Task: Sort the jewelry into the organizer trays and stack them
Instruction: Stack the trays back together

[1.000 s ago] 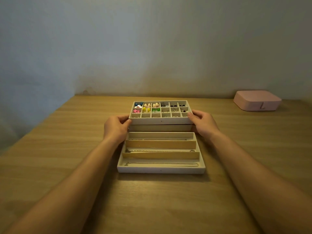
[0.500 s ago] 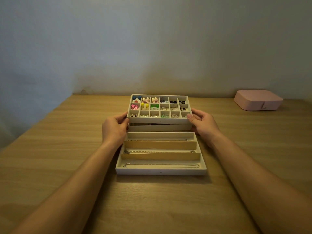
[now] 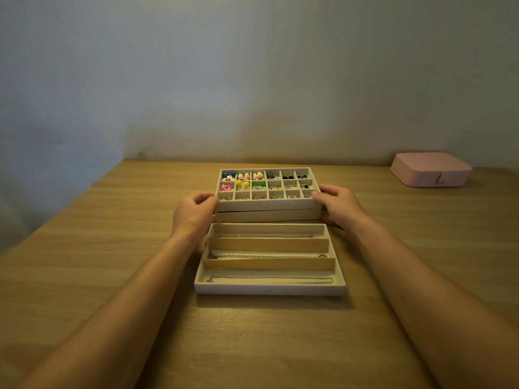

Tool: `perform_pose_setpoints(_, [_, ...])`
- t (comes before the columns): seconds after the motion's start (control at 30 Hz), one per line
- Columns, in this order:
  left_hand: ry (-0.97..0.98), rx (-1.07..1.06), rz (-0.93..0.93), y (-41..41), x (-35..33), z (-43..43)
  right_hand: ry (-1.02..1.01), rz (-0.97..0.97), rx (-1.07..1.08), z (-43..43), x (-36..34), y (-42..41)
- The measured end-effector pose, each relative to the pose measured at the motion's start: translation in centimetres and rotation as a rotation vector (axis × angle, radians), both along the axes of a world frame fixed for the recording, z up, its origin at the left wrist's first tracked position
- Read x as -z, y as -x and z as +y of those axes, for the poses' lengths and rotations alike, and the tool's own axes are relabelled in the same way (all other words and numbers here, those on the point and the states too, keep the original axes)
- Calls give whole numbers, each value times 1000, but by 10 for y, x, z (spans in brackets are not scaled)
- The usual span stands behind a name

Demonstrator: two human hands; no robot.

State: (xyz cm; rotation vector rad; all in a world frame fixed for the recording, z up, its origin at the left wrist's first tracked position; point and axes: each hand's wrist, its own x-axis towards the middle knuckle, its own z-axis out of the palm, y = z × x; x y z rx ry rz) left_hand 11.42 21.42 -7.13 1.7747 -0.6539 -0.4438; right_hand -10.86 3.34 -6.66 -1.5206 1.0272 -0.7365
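A white grid tray (image 3: 268, 204) filled with colourful earrings and small pieces sits on top of a second white tray (image 3: 268, 216), almost flush with a thin dark gap between them. My left hand (image 3: 193, 213) grips the grid tray's left end and my right hand (image 3: 338, 206) grips its right end. In front of the stack lies a third white tray (image 3: 269, 289) with three long slots, each holding a silver chain (image 3: 269, 279).
A closed pink jewelry box (image 3: 431, 169) stands at the back right near the wall. The wooden table (image 3: 112, 248) runs to a wall at the back, and its left edge falls away at the far left.
The grid tray was lifted slightly above the tray beneath, then lowered onto it. Both hands stay on its ends.
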Motion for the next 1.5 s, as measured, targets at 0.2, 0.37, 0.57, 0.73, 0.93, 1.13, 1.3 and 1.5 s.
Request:
perform_pose_setpoints(0.2, [-45, -23, 205, 3, -11, -23, 19, 109, -14, 5, -5, -14])
perform_pose_setpoints(0.37, [12, -56, 228, 3, -23, -14, 70, 113, 20, 12, -16, -12])
perform_pose_setpoints(0.57, [-12, -59, 235, 11, -32, 4, 59, 109, 24, 28, -25, -11])
perform_pose_setpoints(0.73, [-80, -87, 191, 3, -22, -2, 43, 125, 4, 25, -10, -9])
perform_pose_setpoints(0.93, [-145, -124, 137, 4, -19, -18, 57, 137, 34, 18, -6, -14])
perform_pose_setpoints(1.13, [-100, -129, 107, 7, -22, -13, 79, 86, 86, 16, -16, -13])
perform_pose_setpoints(1.3, [-19, -111, 60, 24, -48, 10, 116, -20, 65, 36, -42, 5])
perform_pose_setpoints(1.5, [4, -74, 36, 55, -56, 53, 85, -47, 42, 80, -38, 43])
